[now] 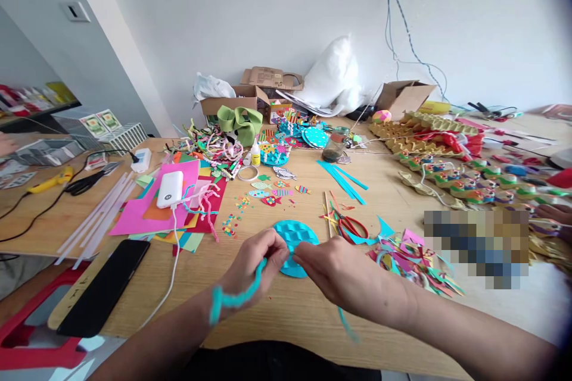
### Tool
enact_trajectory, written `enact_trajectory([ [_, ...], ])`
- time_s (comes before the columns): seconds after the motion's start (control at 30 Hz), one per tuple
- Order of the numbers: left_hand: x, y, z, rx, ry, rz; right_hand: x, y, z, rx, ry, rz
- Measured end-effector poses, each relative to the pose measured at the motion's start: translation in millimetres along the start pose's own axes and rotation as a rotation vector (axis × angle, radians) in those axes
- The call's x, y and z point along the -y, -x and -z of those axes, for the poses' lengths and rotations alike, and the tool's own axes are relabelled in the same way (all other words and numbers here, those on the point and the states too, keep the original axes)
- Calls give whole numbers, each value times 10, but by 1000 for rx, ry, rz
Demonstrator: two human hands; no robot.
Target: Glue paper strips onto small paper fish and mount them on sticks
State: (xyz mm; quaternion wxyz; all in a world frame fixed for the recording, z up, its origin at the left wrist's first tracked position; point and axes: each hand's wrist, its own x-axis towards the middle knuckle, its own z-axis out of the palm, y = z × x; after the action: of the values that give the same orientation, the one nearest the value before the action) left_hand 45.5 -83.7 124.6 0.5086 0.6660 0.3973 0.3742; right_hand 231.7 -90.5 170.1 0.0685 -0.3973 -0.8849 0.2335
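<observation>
A fuzzy turquoise pipe cleaner (243, 297) trails back over the wrist from my left hand (259, 259), which is closed on it in a pinch. My right hand (339, 268) is also closed, fingertips pinched close to the left ones; a turquoise strand (347, 325) hangs down below it. The pinched part between the fingers is hidden. Just behind the fingertips lies a round turquoise disc (297, 232) with a woven checkered surface, partly covered by both hands.
Red-handled scissors (353, 227) and paper scraps (417, 259) lie to the right. Paper fish (270, 200) and blue strips (342, 181) are farther back. At left are a white power bank (170, 189), its cable and a black phone (103, 289). Another person's hand (554, 212) shows far right.
</observation>
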Motion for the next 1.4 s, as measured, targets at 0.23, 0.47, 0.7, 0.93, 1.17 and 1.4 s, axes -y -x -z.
enact_trajectory([
  [0.23,16,-124,26,367,683,525,-5,149,-42,-76,389,130],
  [0.47,27,-33,20,35,37,-114,-60,75,123,228,-857,-410],
  [0.7,118,-33,7,-71,-333,-547,-158,19,-12,310,-1283,-377],
  [0.93,-30,-20,-49,-21,-288,-304,-107,37,-55,197,-723,-296],
  [1.17,57,-134,-32,219,458,519,-18,156,-156,-72,564,221],
  [1.4,75,-127,101,265,685,616,-49,197,-107,-74,604,239],
])
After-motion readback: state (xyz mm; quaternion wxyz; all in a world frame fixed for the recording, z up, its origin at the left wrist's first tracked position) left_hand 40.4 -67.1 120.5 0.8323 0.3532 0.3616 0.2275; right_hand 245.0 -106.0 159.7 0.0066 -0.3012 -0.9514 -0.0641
